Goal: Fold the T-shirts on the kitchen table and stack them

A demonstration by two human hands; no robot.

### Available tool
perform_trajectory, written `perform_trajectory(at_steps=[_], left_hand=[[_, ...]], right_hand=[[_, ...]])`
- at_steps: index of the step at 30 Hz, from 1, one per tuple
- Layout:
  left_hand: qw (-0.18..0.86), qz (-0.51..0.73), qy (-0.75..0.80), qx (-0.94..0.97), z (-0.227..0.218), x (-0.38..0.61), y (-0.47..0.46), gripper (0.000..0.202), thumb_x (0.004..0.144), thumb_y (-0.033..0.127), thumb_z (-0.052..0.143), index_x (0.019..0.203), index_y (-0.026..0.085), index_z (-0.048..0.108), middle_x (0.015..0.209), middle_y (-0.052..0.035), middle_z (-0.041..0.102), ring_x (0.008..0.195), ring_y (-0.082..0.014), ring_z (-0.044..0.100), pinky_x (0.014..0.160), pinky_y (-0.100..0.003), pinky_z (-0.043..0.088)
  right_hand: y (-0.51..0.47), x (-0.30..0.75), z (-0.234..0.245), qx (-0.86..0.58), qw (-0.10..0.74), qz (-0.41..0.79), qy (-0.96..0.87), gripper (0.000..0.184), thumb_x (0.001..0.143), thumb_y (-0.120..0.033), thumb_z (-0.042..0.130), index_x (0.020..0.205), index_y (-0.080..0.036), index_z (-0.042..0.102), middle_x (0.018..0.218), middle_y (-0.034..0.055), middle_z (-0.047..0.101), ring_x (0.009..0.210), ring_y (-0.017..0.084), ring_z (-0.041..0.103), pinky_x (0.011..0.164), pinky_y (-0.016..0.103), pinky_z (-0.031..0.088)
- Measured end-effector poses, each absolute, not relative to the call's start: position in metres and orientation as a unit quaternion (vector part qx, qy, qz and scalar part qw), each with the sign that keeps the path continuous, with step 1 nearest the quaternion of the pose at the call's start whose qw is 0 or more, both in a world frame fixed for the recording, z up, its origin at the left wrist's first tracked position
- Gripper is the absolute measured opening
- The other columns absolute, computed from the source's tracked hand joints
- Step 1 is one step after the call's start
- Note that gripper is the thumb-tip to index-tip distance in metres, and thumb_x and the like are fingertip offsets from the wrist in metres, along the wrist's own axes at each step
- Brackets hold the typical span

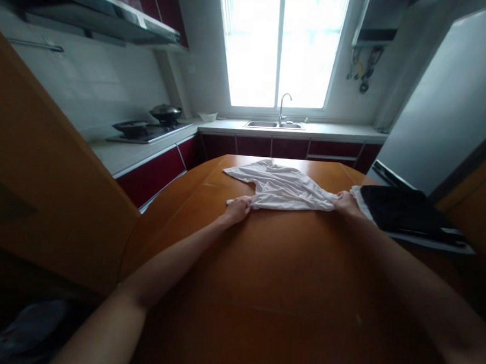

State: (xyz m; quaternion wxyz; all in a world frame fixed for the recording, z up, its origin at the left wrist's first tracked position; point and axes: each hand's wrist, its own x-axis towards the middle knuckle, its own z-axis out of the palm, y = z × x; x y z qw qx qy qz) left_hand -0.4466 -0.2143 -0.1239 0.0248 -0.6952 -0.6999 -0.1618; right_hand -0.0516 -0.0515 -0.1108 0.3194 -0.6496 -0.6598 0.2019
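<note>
A white T-shirt (286,187) lies spread and wrinkled on the far part of the round wooden table (279,261). One sleeve points out to the far left. My left hand (238,207) is closed on the shirt's near left edge, with a bit of cloth showing beyond the fingers. At the right end, my right hand (346,202) pinches the shirt's corner. The near edge runs fairly straight between both hands. Close by my right hand sits a stack of folded clothes (406,211), black on top with white beneath.
Behind the table runs a counter with a double sink (274,125) and a tap (282,107). A wok (165,112) and a flat pan (130,127) stand on the stove at left. A tall fridge (449,96) rises at right, a wooden panel (43,153) at left.
</note>
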Motion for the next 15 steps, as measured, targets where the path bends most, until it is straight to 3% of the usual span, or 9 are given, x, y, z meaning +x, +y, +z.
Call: perform_trajectory(at_steps=[3,7,9,12,15], left_hand=[[0.052,-0.164,-0.721,-0.672,-0.109,-0.463,-0.211,0.014,0.089,0.019,0.058,0.095,0.022,0.071,0.100,-0.0079,0.070,0.100,-0.0265,0.065,0.090,-0.038,0.048],[0.129,-0.191,-0.761,-0.607,-0.088,-0.501,-0.221,0.015,0.089,0.019,0.055,0.099,0.020,0.066,0.108,-0.0144,0.064,0.112,-0.0334,0.058,0.095,-0.046,0.044],[0.137,-0.177,-0.774,-0.593,-0.084,-0.522,-0.233,0.014,0.086,0.020,0.059,0.098,0.021,0.066,0.114,-0.0143,0.062,0.115,-0.0341,0.056,0.096,-0.046,0.043],[0.042,-0.107,-0.771,-0.626,-0.086,-0.544,-0.252,0.018,0.077,0.027,0.073,0.093,0.022,0.067,0.111,-0.0096,0.064,0.111,-0.0314,0.060,0.095,-0.042,0.047],[-0.005,-0.114,-0.740,-0.662,-0.094,-0.548,-0.264,0.038,0.076,0.038,0.076,0.109,0.022,0.066,0.117,-0.0083,0.066,0.111,-0.0281,0.063,0.095,-0.038,0.050]], right_hand=[[-0.060,-0.057,-0.109,-0.640,0.346,0.231,-0.645,0.024,0.067,-0.009,0.076,0.088,-0.015,0.065,0.073,0.0030,0.065,0.066,0.016,0.060,0.061,0.024,0.044],[-0.081,-0.059,-0.113,-0.610,0.344,0.262,-0.664,0.027,0.072,-0.014,0.074,0.098,-0.014,0.066,0.072,0.0013,0.064,0.061,0.015,0.058,0.058,0.024,0.043],[-0.096,-0.059,-0.119,-0.605,0.294,0.232,-0.703,0.032,0.075,-0.019,0.073,0.107,-0.013,0.067,0.080,0.0059,0.068,0.068,0.019,0.062,0.063,0.027,0.045],[-0.121,-0.062,-0.126,-0.608,0.226,0.094,-0.755,0.039,0.082,-0.025,0.070,0.119,-0.012,0.066,0.102,0.0177,0.069,0.090,0.029,0.065,0.076,0.036,0.047],[-0.145,-0.077,-0.128,-0.539,0.246,-0.018,-0.806,0.036,0.093,-0.033,0.059,0.122,-0.014,0.066,0.119,0.0218,0.064,0.111,0.036,0.058,0.089,0.044,0.044]])
